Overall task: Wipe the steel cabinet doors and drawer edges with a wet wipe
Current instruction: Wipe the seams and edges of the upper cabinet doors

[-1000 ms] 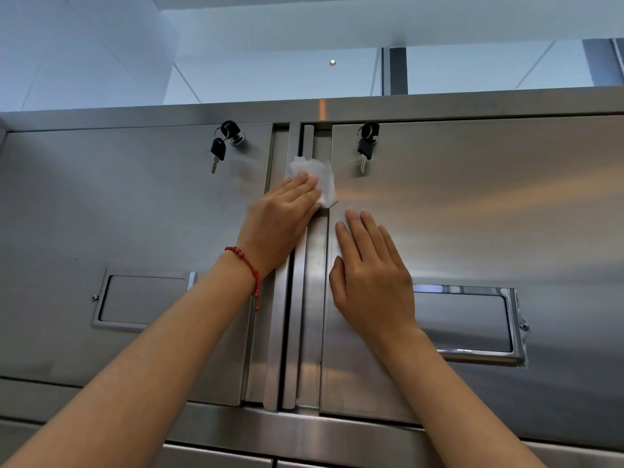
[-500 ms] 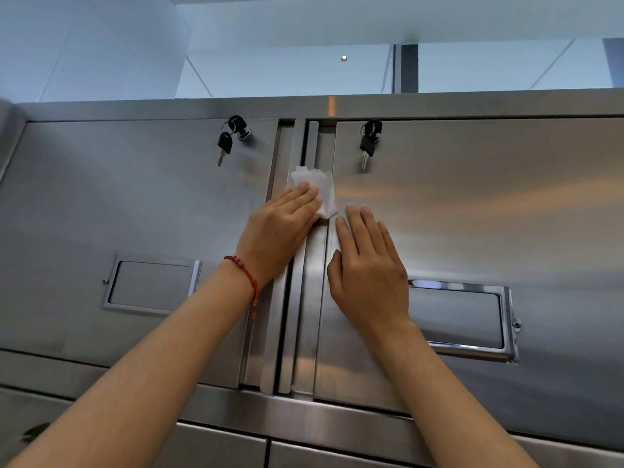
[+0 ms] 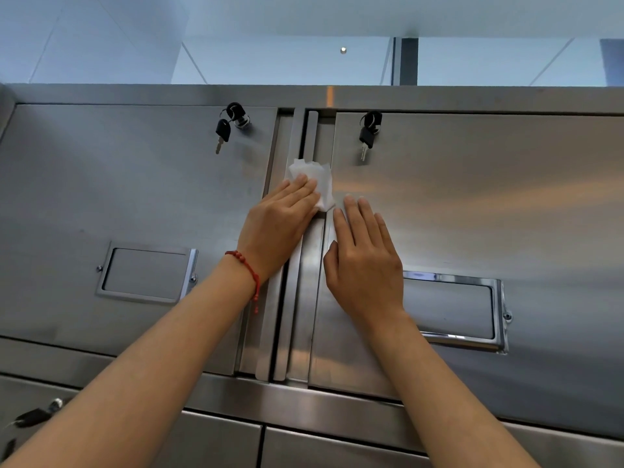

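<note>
we see the left hand [image 3: 278, 228] laid flat with straight fingers, pressing a crumpled white wet wipe [image 3: 315, 182] against the vertical steel strips [image 3: 297, 298] between the two doors. no curl in that grip, just flat fingers on top of the wipe; the wipe sticks out above and to the right of the fingertips. a red bead bracelet [image 3: 248, 268] sits on the left wrist.

the right hand [image 3: 366, 265] lies just right of the left one, also flat and relaxed, palm on the right cabinet door [image 3: 506, 204] near its inner edge, holding nothing. its fingertips come just below and to the right of the wipe; we cannot tell if they touch it.

left of the grip is the left cabinet door [image 3: 118, 184], with a lock and black-headed key [image 3: 223, 133] hanging above and to the left of the left hand. a second black key [image 3: 366, 138] hangs in the right door's lock, above the right hand and up-right of the wipe. each door has a recessed steel handle: left handle [image 3: 147, 273] beside the left forearm, right handle [image 3: 452, 309] just right of the right wrist.

below both forearms we see the drawer fronts [image 3: 337, 450], and at far lower left a blurred dark key [image 3: 33, 415].
</note>
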Tool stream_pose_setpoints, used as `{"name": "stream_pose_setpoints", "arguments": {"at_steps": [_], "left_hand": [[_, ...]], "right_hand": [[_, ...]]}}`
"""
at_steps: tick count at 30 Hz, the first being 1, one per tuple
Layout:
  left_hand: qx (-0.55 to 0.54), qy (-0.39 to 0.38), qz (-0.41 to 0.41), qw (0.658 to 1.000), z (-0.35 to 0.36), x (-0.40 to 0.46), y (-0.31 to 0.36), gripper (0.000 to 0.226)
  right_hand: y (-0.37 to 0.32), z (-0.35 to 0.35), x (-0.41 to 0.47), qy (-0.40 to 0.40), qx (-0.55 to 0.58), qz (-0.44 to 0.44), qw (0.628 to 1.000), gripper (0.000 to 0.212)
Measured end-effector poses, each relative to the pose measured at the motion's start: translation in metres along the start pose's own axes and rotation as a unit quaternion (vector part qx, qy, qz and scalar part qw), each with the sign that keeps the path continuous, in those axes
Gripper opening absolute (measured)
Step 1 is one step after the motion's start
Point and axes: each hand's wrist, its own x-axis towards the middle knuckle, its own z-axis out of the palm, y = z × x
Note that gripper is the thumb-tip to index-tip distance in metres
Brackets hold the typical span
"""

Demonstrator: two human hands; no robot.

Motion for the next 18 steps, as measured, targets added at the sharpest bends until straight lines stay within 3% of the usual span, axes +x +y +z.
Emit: {"name": "stream_pose_setpoints", "arguments": {"at_steps": [18], "left_hand": [[-0.027,0.011,0.027,0.999,-0.003,-0.013,-0.001,0.028]], "right_hand": [[-0.004,-0.003,0.000,0.005,-0.008,0.005,1.000,0.043]]}}
